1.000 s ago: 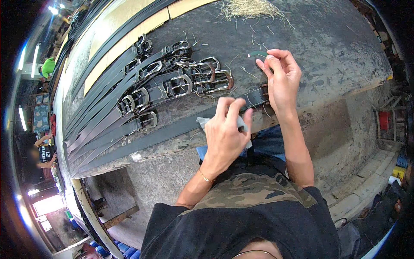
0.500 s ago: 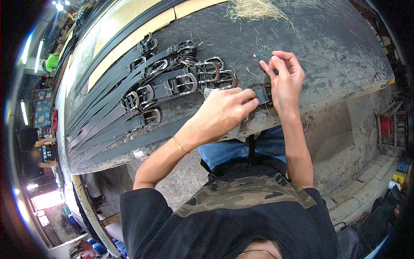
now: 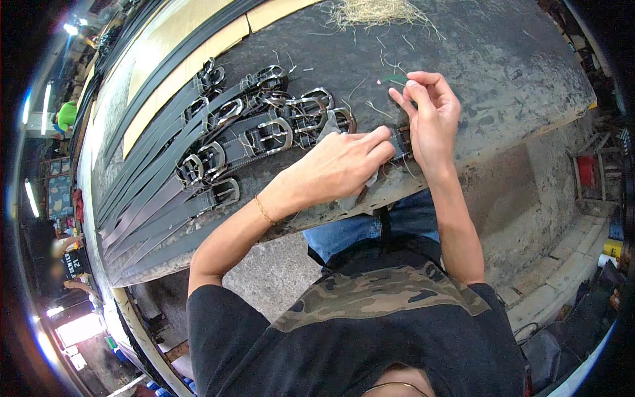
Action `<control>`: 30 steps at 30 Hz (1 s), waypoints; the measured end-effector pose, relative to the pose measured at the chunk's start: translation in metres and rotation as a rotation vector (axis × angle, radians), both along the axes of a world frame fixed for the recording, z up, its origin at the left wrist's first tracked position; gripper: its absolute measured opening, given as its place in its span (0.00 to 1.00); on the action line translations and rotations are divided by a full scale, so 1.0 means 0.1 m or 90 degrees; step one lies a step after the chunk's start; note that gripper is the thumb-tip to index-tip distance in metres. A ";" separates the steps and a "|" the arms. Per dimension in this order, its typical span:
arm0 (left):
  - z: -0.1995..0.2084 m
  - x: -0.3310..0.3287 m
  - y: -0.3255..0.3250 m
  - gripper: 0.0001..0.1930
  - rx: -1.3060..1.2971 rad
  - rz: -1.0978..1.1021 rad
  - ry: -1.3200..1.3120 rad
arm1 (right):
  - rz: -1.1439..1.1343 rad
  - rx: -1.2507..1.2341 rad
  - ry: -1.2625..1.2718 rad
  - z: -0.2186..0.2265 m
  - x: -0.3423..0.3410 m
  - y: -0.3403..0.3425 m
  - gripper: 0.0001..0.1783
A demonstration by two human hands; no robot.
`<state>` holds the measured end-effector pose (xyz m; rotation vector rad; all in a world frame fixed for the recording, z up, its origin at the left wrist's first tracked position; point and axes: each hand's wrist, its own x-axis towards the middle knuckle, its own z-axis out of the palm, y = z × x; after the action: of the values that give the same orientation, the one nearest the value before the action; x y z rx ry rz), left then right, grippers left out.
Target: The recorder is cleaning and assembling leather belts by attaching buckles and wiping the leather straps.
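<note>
My left hand (image 3: 340, 165) is closed over a black belt (image 3: 400, 145) near the table's front edge. Pale stitching shows on the short end that sticks out past my fingers. A grey scrap, perhaps cloth or paper (image 3: 331, 124), pokes out from under this hand. Just right of the belt end, my right hand (image 3: 433, 122) pinches a slim green object (image 3: 395, 79) with a pale pinkish tip; its kind is not clear. To the left lies a heap of black belts (image 3: 155, 162) with metal buckles (image 3: 274, 134), loose threads hanging among them.
A bundle of straw-coloured threads (image 3: 377, 12) lies at the table's far side, with loose strands nearer me. Cardboard strips (image 3: 198, 69) and long dark straps run along the far left. The dark worktable (image 3: 522, 86) ends close to my lap. Other people (image 3: 63, 264) are at the far left.
The view has shifted slightly, so the table and belts sit a little further left. Both hands keep their holds, with the green object still in my right fingers.
</note>
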<state>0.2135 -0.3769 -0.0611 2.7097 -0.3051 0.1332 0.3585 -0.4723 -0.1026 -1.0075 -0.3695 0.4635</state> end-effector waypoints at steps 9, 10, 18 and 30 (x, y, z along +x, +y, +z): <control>0.13 0.09 0.09 0.17 0.012 -0.063 0.087 | -0.010 -0.020 -0.063 -0.03 0.01 0.00 0.04; 0.14 0.10 0.10 0.17 0.010 -0.068 0.101 | -0.009 -0.020 -0.061 -0.03 0.01 0.00 0.04; 0.12 0.10 0.11 0.16 -0.024 -0.064 0.102 | -0.013 -0.014 -0.052 -0.04 0.01 0.00 0.04; 0.00 -0.24 0.07 0.22 -0.133 0.063 0.033 | -0.003 0.005 -0.050 0.00 0.01 -0.03 0.04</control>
<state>0.1892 -0.3696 -0.0611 2.5163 -0.1328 0.1161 0.3598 -0.4750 -0.1025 -1.0204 -0.4383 0.4182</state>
